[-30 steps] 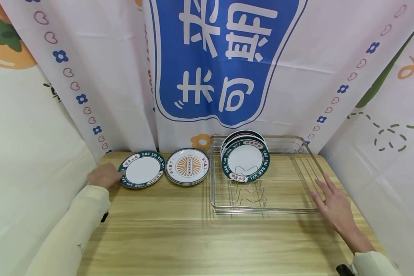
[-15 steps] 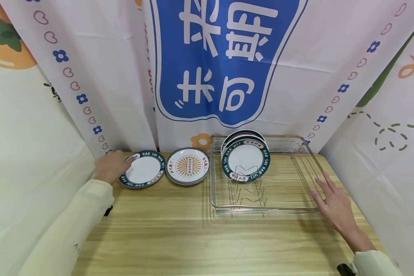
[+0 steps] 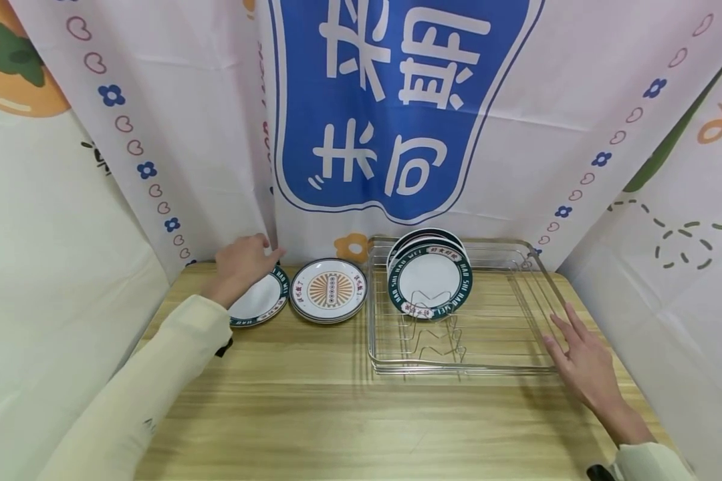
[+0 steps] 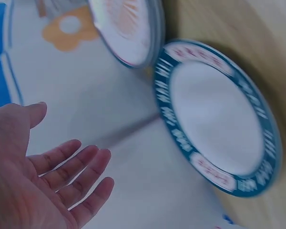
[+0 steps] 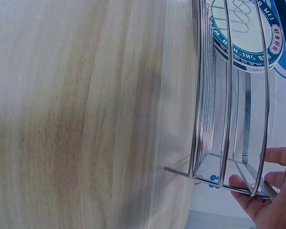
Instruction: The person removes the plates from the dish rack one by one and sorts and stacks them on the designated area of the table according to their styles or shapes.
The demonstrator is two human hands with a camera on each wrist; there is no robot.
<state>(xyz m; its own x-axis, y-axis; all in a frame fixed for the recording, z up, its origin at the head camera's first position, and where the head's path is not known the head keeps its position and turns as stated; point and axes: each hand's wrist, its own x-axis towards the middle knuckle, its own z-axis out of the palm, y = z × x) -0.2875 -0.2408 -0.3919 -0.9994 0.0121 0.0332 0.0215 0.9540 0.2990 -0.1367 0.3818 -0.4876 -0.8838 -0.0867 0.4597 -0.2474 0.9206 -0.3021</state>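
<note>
My left hand (image 3: 243, 264) hovers over the far-left plate with a green rim (image 3: 257, 300), fingers spread loosely and holding nothing. In the left wrist view the fingers (image 4: 81, 179) are apart from that plate. Beside it lies a small stack of white plates (image 3: 328, 291) with an orange sunburst. My right hand (image 3: 586, 364) holds the right rim of the metal wire dish rack (image 3: 493, 366), its fingertips hooked over the rail. Several plates, a green-rimmed one (image 3: 430, 280) in front, stand upright at the left of the rack.
A wooden table (image 3: 337, 427) carries everything. Behind it hangs a white curtain (image 3: 535, 167) with a blue panel, close to the plates and rack. Printed cloth walls (image 3: 48, 267) close off both sides.
The left hand has moved from the green-rimmed plate's left edge up and right, over its far side. The right hand and the rack have stayed put.
</note>
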